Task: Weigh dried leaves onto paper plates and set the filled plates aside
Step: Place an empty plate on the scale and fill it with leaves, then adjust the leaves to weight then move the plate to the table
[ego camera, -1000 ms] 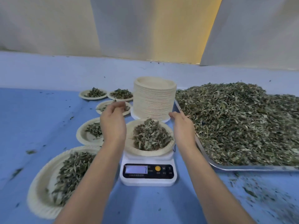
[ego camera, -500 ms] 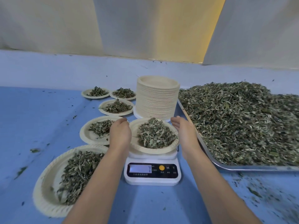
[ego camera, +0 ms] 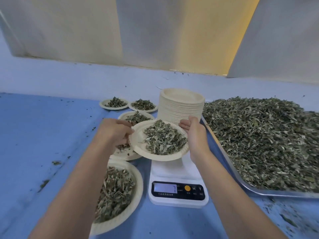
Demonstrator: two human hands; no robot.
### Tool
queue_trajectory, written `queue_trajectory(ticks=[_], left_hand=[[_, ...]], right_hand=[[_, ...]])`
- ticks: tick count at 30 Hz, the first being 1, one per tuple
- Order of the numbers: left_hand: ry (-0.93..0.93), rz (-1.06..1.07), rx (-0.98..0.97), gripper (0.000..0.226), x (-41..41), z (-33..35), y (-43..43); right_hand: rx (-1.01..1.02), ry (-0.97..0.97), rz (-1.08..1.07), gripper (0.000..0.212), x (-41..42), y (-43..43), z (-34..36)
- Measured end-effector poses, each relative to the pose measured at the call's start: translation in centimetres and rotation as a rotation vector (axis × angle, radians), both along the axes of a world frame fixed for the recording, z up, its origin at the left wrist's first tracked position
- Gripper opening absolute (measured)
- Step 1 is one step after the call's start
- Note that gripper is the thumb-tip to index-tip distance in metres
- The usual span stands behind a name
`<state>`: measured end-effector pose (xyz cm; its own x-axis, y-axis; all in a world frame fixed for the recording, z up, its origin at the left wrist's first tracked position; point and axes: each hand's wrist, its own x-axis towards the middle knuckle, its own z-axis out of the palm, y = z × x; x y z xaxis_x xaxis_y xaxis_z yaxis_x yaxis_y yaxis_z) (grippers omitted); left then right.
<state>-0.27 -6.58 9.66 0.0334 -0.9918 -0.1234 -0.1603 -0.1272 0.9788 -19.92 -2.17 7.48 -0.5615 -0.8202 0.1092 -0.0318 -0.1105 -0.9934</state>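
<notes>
1. Head view, the only one. I take the scale (ego camera: 177,171) as the clock's centre, with 12 o'clock pointing away from the person. The plate (ego camera: 139,138) with its leaves (ego camera: 164,138) is held between both hands just above the scale's far end, at 12 o'clock. It looks clear of the platform and sits a little toward 11.
2. The left hand (ego camera: 115,133) is at the plate's 9 o'clock edge. Its fingers curl at the rim with the thumb on top, pinching it.
3. The right hand (ego camera: 195,135) is at the plate's 3 o'clock edge. The thumb lies above the rim and the fingers are cupped under it, so it is holding too.
4. The stack (ego camera: 181,109) of unused plates stands further out at 12 o'clock. At 3 o'clock the tray (ego camera: 276,193) carries the big pile (ego camera: 259,135).
5. Filled plates (ego camera: 139,182) line the table (ego camera: 43,135) from 7 round to 11 o'clock. One lies partly under the left hand.
6. I would say the load is very light. The paper plate is thin and will likely flex. The leaves are loose and dry and would slide off if it tips.
7. The best hold is on opposite rims, with fingers underneath and the plate kept level.
8. The display's reading is too blurred to read.
</notes>
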Motion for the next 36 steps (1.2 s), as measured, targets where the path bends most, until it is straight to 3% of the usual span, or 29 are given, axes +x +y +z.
queue_trajectory(ticks=[8, 14, 17, 22, 25, 29, 34, 36], left_hand=[[0.184, 0.116, 0.153, 0.008, 6.6, 0.6, -4.1], [0.446, 0.387, 0.131, 0.022, 9.7, -1.9, -9.5], [0.523, 0.554, 0.145, 0.008, 9.6, -3.3, -12.0], [0.489, 0.827, 0.148, 0.029, 8.0, -5.0, -15.2], [0.490, 0.903, 0.136, 0.011, 7.2, -5.6, -16.4], [0.417, 0.961, 0.105, 0.022, 6.9, -6.7, -17.3], [0.508, 0.957, 0.153, 0.034, 6.7, -7.4, -17.8], [0.490, 0.936, 0.142, 0.018, 6.8, -7.3, -17.6]], right_hand=[[0.067, -0.126, 0.168, 0.035, 4.8, -5.1, 1.6], [0.121, -0.214, 0.252, 0.039, 8.2, -9.8, 1.8], [0.154, -0.235, 0.279, 0.042, 9.4, -11.7, 1.8], [0.153, -0.241, 0.328, 0.033, 10.6, -14.5, 1.6], [0.158, -0.224, 0.348, 0.031, 10.9, -15.5, 1.2], [0.145, -0.205, 0.389, 0.034, 11.5, -16.1, 0.7], [0.123, -0.206, 0.416, 0.033, 11.8, -16.2, 0.0], [0.127, -0.219, 0.414, 0.034, 11.6, -16.1, -0.1]])
